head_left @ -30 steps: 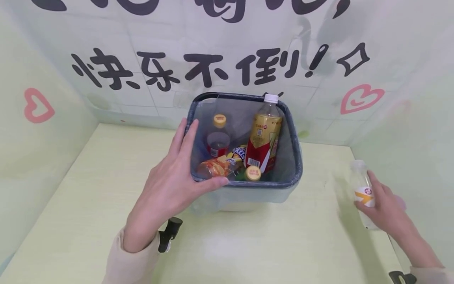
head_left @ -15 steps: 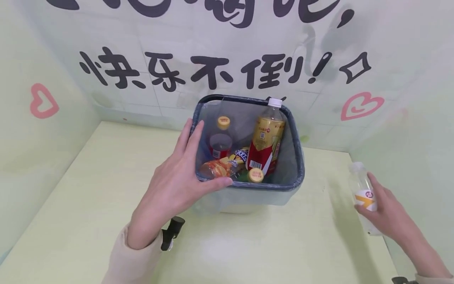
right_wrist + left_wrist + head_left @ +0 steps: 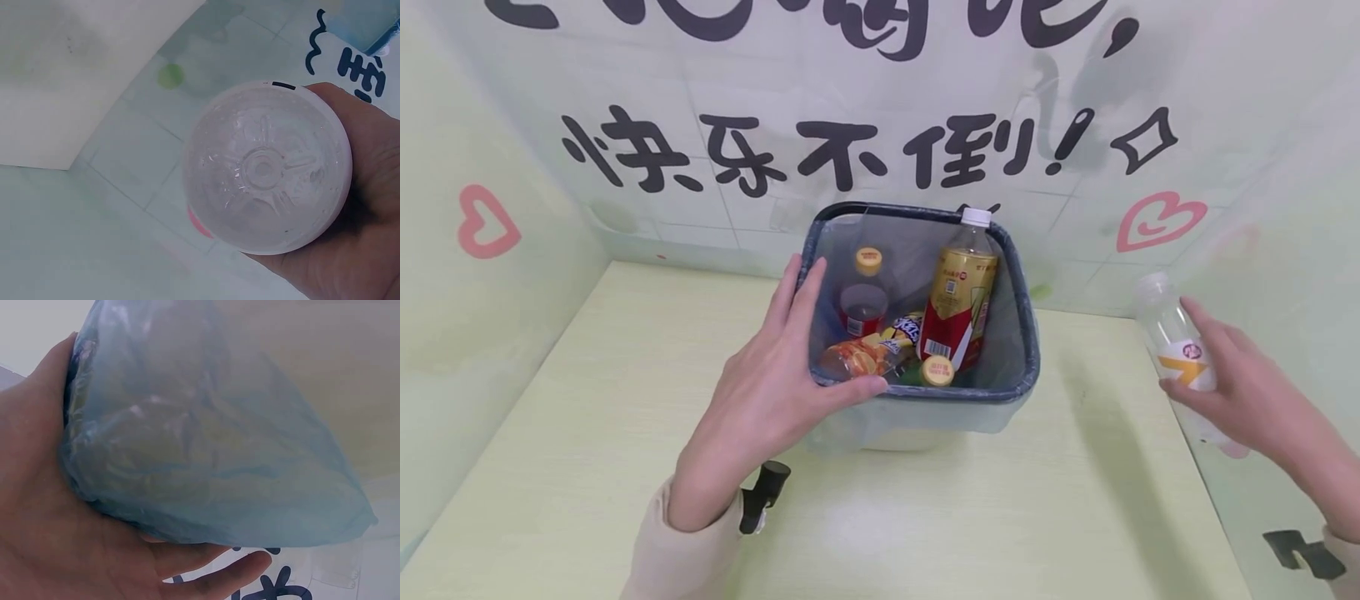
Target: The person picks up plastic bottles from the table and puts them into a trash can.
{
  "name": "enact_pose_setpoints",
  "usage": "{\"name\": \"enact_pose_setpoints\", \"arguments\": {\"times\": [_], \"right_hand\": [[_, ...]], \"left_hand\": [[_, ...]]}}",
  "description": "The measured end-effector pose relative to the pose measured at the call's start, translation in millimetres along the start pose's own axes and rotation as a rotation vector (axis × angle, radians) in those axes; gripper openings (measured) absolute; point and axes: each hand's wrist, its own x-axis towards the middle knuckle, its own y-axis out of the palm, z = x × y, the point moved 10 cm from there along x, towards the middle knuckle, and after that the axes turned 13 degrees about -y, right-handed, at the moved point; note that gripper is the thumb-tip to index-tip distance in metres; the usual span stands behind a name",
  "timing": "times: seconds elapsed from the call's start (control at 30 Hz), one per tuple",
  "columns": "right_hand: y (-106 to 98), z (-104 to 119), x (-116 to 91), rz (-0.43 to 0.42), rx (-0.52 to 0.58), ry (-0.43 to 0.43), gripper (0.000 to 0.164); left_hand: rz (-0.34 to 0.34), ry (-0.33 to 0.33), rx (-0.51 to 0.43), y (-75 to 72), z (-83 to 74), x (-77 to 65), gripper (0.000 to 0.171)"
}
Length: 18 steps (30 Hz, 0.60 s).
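In the head view, a small trash bin (image 3: 917, 417) lined with a pale blue plastic bag (image 3: 219, 437) stands on the table. My left hand (image 3: 760, 400) rests against its front left corner, thumb along the front rim and fairly straight fingers along the left side. At the right, my right hand (image 3: 1255, 392) grips a clear plastic bottle (image 3: 1163, 321) with a white cap and a white and orange label. It is held raised, cap tilted away; the right wrist view faces the round bottom of the bottle (image 3: 262, 169).
Inside the bin are a tall gold and red bottle (image 3: 962, 292), an orange drink bottle (image 3: 857, 357) lying down, a yellow-capped bottle (image 3: 862, 304) and another yellow cap (image 3: 937, 370). The pale table (image 3: 1037, 500) meets a printed back wall (image 3: 715, 233) and side walls.
My right hand has lifted the bottle up off the right side of the table, and its shadow has shifted. The left hand stays at the bin's rim.
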Motion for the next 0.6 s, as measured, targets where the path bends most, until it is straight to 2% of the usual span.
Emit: {"name": "enact_pose_setpoints", "arguments": {"times": [0.13,0.33,0.6], "right_hand": [[-11.2,12.2,9.8,-0.005,0.007,-0.011,0.106],[-14.3,26.5,19.5,0.01,-0.032,-0.031,0.105],[-26.1,47.3,33.5,-0.002,-0.075,-0.124,0.107]], "left_hand": [[-0.006,0.005,0.0,-0.4,-0.4,-0.5,0.123],[-0.007,0.007,-0.008,0.2,-0.3,-0.8,0.123],[-0.012,0.016,-0.008,-0.8,-1.0,-0.7,0.123]]}}
